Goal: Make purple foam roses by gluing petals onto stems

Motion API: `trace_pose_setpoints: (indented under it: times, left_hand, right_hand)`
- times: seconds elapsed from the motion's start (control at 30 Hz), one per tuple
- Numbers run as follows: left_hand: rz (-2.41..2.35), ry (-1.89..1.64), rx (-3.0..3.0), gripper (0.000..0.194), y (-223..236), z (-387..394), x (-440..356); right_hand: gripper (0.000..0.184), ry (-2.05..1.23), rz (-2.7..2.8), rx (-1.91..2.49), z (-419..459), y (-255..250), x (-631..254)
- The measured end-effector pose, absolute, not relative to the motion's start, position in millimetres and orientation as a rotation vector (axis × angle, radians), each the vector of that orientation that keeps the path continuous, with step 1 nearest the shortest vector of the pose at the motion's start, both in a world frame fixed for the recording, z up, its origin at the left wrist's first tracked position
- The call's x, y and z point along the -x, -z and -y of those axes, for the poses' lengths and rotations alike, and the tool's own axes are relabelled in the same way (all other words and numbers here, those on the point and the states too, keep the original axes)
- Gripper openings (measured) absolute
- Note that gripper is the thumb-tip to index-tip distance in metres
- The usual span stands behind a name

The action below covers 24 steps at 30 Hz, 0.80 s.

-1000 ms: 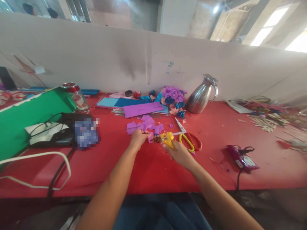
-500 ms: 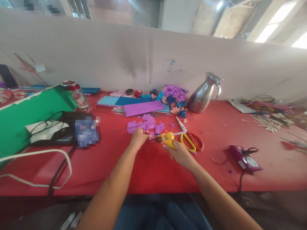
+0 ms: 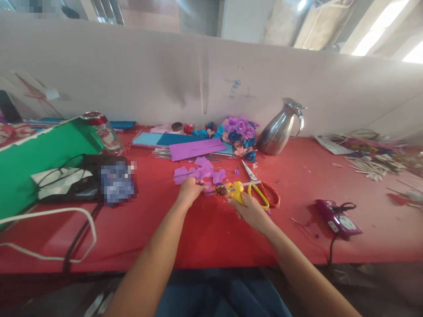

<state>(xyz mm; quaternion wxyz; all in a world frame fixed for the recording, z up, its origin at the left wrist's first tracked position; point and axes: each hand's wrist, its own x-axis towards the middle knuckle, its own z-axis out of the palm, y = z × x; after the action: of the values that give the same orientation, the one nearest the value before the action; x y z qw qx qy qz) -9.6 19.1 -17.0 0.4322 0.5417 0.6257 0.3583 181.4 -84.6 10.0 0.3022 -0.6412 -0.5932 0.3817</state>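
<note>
My left hand point(image 3: 191, 190) is closed, pinching a thin stem that runs out to its left. At the stem's right end is a small brownish, fuzzy flower centre point(image 3: 220, 190). My right hand point(image 3: 248, 207) grips a yellow hot glue gun point(image 3: 236, 192), its nozzle pointing left at the flower centre, close to it or touching; I cannot tell which. A whitish glue stick point(image 3: 251, 183) sticks out of the gun's back. Cut purple paper petals point(image 3: 204, 164) lie just beyond my left hand. Scissors point(image 3: 261, 191) with yellow and red handles lie beside the gun.
Behind the petals are paper sheets point(image 3: 197, 149) and a bunch of paper flowers point(image 3: 240, 132). A steel jug point(image 3: 278, 132) stands at the back right. Further right lie a purple device point(image 3: 339, 219) with a cord and loose sticks point(image 3: 375, 167). A glass bottle point(image 3: 107, 134) stands left.
The glue gun in my right hand has shifted slightly right, and the flower centre has moved a little right too. My left hand has barely moved.
</note>
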Motion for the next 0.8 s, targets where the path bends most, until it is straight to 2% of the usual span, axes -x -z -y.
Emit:
trace_pose_setpoints:
  times: [0.5,0.67,0.8]
  left_hand:
    - [-1.565,-0.872,-1.363,0.013,14.3,-18.3,9.6]
    - [-1.535,-0.889,-1.325,0.010,13.3,-17.6,9.1]
    - [-1.463,-0.988,-1.355,0.007,12.3,-16.5,8.7]
  right_hand:
    - [0.035,-0.980,1.513,1.709,81.1,-0.6,-194.8]
    - [0.045,-1.010,1.268,1.720,61.4,-13.5,-240.1]
    - [0.042,-0.964,1.011,1.726,37.1,-18.5,-297.5]
